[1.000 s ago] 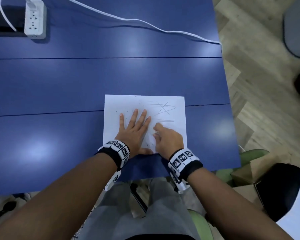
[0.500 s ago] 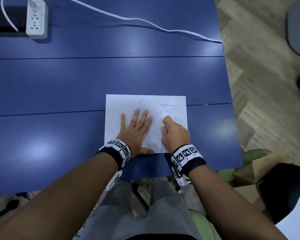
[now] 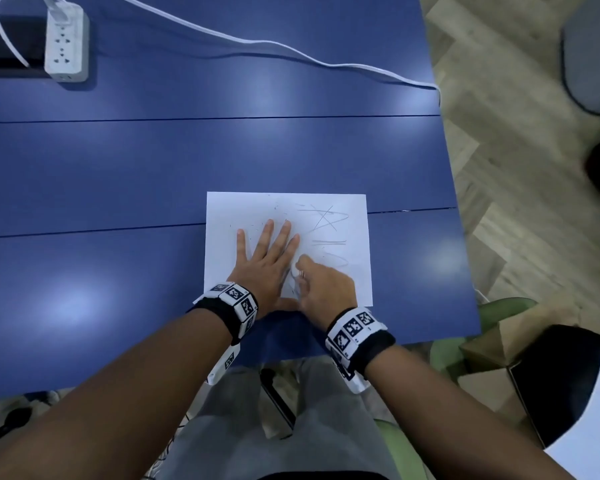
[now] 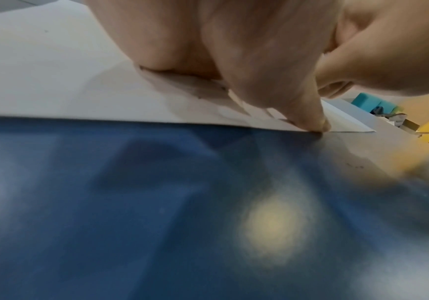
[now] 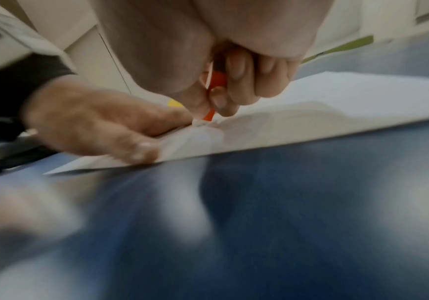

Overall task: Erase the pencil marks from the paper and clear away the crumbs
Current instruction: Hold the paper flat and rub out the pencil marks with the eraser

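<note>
A blue table (image 3: 187,161) filled most of the head view, with a white power strip (image 3: 64,39) at 11 o'clock and its white cable (image 3: 257,43) trailing toward 1 o'clock. The white paper (image 3: 343,271) lay flat near the table's 6 o'clock edge, pencil marks (image 3: 326,216) showing in its 1 o'clock corner. The left hand (image 3: 267,268) pressed flat on the sheet, fingers straight and spread, thumb along the near edge. Just beside it at 3 o'clock, the right hand (image 3: 326,289) curled tightly round an eraser (image 5: 212,116) in an orange sleeve, whose white tip touched the paper. Tiny dark crumbs (image 3: 253,223) speckled the sheet toward 11 o'clock.
</note>
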